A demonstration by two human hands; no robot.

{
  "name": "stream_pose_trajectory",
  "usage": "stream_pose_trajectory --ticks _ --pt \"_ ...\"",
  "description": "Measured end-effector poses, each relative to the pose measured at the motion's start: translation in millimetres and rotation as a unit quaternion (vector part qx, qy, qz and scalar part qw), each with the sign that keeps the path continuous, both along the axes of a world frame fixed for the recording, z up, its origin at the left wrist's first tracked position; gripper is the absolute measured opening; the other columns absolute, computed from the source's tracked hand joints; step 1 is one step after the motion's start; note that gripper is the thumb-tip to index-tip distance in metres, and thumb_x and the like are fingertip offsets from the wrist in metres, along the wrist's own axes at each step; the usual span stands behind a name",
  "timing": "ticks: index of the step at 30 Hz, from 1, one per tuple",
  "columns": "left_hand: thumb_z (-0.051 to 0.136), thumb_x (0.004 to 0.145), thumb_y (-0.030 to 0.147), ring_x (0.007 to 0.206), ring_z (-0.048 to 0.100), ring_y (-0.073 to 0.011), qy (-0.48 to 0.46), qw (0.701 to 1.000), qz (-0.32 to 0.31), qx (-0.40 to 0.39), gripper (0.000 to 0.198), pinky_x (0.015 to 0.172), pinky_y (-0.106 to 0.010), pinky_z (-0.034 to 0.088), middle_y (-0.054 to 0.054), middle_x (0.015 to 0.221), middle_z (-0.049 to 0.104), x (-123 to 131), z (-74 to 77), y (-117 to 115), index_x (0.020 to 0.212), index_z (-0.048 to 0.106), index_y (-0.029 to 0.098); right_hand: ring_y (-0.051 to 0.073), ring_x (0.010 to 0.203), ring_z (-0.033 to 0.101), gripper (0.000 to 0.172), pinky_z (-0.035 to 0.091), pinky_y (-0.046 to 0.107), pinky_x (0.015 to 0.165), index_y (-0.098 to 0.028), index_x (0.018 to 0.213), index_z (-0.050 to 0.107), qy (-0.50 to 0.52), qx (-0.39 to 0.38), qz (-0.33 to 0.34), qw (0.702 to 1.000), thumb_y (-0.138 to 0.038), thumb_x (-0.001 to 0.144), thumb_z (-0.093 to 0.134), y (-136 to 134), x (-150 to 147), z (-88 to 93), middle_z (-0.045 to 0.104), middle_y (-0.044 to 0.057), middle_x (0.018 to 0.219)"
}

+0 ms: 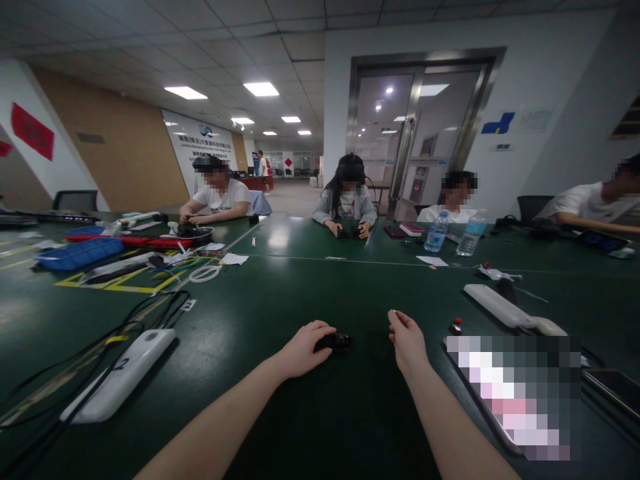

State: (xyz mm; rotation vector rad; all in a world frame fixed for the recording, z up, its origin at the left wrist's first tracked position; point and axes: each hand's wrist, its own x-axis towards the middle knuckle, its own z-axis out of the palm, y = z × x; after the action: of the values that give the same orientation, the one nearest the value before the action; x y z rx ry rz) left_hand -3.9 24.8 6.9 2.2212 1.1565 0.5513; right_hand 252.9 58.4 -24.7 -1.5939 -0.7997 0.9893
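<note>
My left hand [306, 348] is wrapped round a small black cylindrical object [341, 341], whose glossy end sticks out to the right, low over the green table [280, 293]. To the right of it and apart from it, my right hand [407, 337] is raised a little, with thumb and index finger pressed together. Something small and pale may show at those fingertips, too small to name. Beyond my right hand lies a small red and black item [456, 326].
A white power strip [123, 377] with black cables lies left. On the right are a pixelated tablet-like device [515, 400], another white strip [497, 305] and two bottles [437, 232]. A blue tray [83, 253] stands far left. Several people sit across the table.
</note>
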Motion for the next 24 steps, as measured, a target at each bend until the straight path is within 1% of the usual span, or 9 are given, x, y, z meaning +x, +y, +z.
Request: stream_pose_trajectory --ticks 4,7,9,11,13,17,19,22,24 --pt "0.052 0.082 0.028 0.118 0.043 -0.0198 -0.001 1.0 0.0 0.006 0.042 0.102 -0.036 0.034 -0.004 0.128 0.047 0 1.3 -1 0.125 0.05 0.025 0.023 0.1 0.058 0.053 0.054 0.03 0.069 -0.023 0.122 0.045 -0.07 0.003 0.018 0.997 -0.053 0.079 0.044 -4 -1 4.1 0.054 0.008 0.122" --pt "0.051 0.083 0.029 0.119 0.043 -0.0205 0.005 1.0 -0.002 0.013 0.042 0.102 -0.037 0.034 -0.004 0.13 0.046 0 0.2 0 0.125 0.049 0.025 0.023 0.102 0.058 0.051 0.053 0.031 0.072 -0.022 0.119 0.048 -0.099 0.027 0.015 0.995 -0.052 0.078 0.046 -12 -10 17.1 0.057 0.008 0.118" --pt "0.051 0.083 0.029 0.117 0.044 -0.0209 0.01 1.0 -0.001 0.019 0.042 0.101 -0.038 0.035 -0.005 0.129 0.047 0 -1.3 1 0.125 0.049 0.025 0.023 0.101 0.057 0.045 0.051 0.033 0.077 -0.022 0.114 0.052 -0.116 0.071 0.038 0.99 -0.049 0.078 0.051 -20 -19 27.4 0.059 0.007 0.114" --pt "0.052 0.082 0.028 0.116 0.045 -0.0207 0.012 1.0 -0.001 0.027 0.042 0.101 -0.038 0.036 -0.005 0.127 0.049 0 -2.6 2 0.124 0.05 0.025 0.023 0.098 0.057 0.039 0.05 0.035 0.079 -0.022 0.109 0.055 -0.144 0.108 0.088 0.98 -0.046 0.078 0.053 -27 -28 35.7 0.061 0.006 0.108" --pt "0.053 0.081 0.027 0.115 0.046 -0.0204 0.01 0.999 -0.001 0.034 0.042 0.101 -0.038 0.035 -0.005 0.126 0.05 1 -3.7 3 0.123 0.051 0.025 0.021 0.092 0.058 0.036 0.049 0.035 0.077 -0.022 0.108 0.057 -0.183 0.135 0.133 0.965 -0.042 0.078 0.053 -33 -36 40.6 0.061 0.005 0.104" --pt "0.055 0.08 0.025 0.115 0.047 -0.0206 -0.003 0.999 -0.001 0.044 0.043 0.101 -0.039 0.035 -0.004 0.124 0.052 0 -5.6 3 0.122 0.051 0.026 0.018 0.083 0.056 0.029 0.047 0.033 0.072 -0.022 0.104 0.06 -0.267 0.172 0.226 0.921 -0.034 0.079 0.053 -40 -47 44.3 0.059 0.005 0.1" --pt "0.056 0.079 0.025 0.113 0.047 -0.0208 -0.009 0.999 -0.002 0.046 0.044 0.1 -0.039 0.036 -0.004 0.123 0.053 0 -7.1 4 0.123 0.05 0.025 0.017 0.082 0.055 0.026 0.046 0.032 0.072 -0.022 0.103 0.061 -0.291 0.171 0.277 0.9 -0.031 0.079 0.054 -44 -51 46.7 0.058 0.004 0.1" --pt "0.056 0.079 0.025 0.111 0.049 -0.0206 -0.017 0.999 -0.004 0.052 0.043 0.099 -0.039 0.036 -0.005 0.121 0.055 0 -10.4 6 0.121 0.05 0.025 0.016 0.085 0.055 0.023 0.046 0.03 0.074 -0.024 0.1 0.063 -0.299 0.134 0.351 0.877 -0.029 0.079 0.055 -50 -54 52.5 0.057 0.002 0.1" --pt "0.057 0.078 0.025 0.111 0.049 -0.0207 -0.023 0.998 0.002 0.052 0.043 0.098 -0.039 0.037 -0.005 0.12 0.055 0 -12.7 6 0.12 0.05 0.024 0.016 0.087 0.055 0.022 0.045 0.03 0.076 -0.025 0.1 0.064 -0.299 0.109 0.385 0.866 -0.028 0.079 0.055 -53 -56 56.3 0.057 0.001 0.101"
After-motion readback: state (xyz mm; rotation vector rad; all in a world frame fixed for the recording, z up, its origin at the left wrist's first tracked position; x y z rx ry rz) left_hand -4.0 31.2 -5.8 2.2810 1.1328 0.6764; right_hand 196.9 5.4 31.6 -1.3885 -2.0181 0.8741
